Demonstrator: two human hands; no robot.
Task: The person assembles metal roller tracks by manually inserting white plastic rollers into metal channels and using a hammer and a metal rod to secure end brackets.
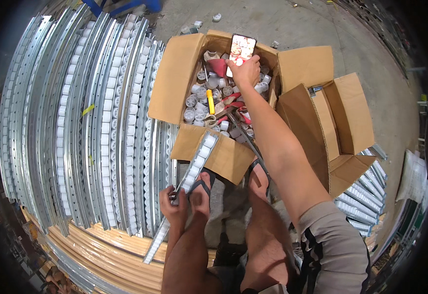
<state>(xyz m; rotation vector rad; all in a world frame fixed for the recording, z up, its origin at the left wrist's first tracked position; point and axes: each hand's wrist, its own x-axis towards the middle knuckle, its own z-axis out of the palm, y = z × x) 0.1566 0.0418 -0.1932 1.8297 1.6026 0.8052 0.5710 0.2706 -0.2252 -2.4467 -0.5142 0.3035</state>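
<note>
My left hand (173, 205) is closed around a metal roller track (194, 164) with a row of white rollers. The track slants over my left foot, its upper end above a flap of the cardboard box. A small dark part shows by my fingers, too small to make out. Stretched forward, my right hand (245, 72) is closed at the lower part of a phone (242, 48) with a lit screen, one finger lying across it. The phone is over the far side of the open cardboard box (172, 81). Under it lie many loose white rollers (190, 101) and red-and-grey gloves (231, 102).
A yellow-handled tool (210, 100) lies on the rollers, and a dark metal bar (243, 133) leans out of the box. Long roller tracks (108, 105) cover the left side on tan tubes (96, 252). Another open box (304, 130) stands right, near more tracks (358, 206).
</note>
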